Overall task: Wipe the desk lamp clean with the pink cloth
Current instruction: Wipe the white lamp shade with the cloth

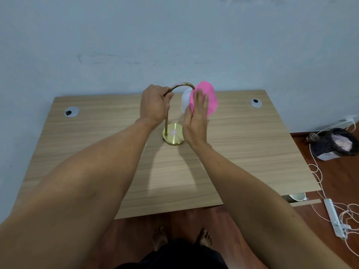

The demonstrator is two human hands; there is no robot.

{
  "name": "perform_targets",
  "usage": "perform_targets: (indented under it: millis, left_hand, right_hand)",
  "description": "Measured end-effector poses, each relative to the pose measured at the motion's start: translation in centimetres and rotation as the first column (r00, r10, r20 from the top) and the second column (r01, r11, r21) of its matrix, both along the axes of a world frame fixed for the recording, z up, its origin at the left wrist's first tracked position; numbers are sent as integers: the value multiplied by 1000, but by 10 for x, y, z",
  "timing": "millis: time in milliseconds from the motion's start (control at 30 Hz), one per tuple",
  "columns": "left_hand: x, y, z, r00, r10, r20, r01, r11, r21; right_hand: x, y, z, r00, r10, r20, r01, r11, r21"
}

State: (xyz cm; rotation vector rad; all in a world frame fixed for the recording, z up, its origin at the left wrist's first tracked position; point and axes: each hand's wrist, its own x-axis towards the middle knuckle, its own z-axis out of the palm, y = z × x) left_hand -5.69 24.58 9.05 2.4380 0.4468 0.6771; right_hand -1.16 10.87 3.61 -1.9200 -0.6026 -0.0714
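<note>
Head view: a bare wooden tabletop (242, 152) against the wall; a basket (334, 144) sits on the floor at right. The left hand (155, 105) grips the desk lamp (172, 133) by its curved brass neck. The right hand (196, 115), fingers flat and spread, presses the pink cloth (209, 98) against the white shade.

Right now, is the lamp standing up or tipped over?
Standing up. The lamp has its round base flat on the desk, and the left hand grips its stem.
</note>
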Motion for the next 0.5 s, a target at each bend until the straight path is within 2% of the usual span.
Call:
perform_targets:
  millis: [33,100,267,400,433,500]
  left_hand:
    - [0,1,0,1000,-11,6,11,1000,2]
    - [-1,2,-1,1000,-26,8,26,1000,0]
    - [0,7,-2,1000,-25,-1,24,1000,-12]
    - [-2,9,-2,999,-42,4,42,999,11]
    - [-2,9,-2,999,-45,10,45,999,11]
    - [-1,11,-4,999,-43,15,43,999,3]
  right_hand:
    - [-4,-6,-12,996,44,77,-41,998,-45]
    - [-10,-19,-28,987,86,135,-72,992,-101]
    - [-2,-4,-16,998,-49,24,49,998,31]
    - [-3,-12,-31,949,99,299,-34,975,-218]
    - [-2,-20,-38,936,118,332,-34,968,-248]
    - [-2,-28,-40,953,67,296,0,976,-218]
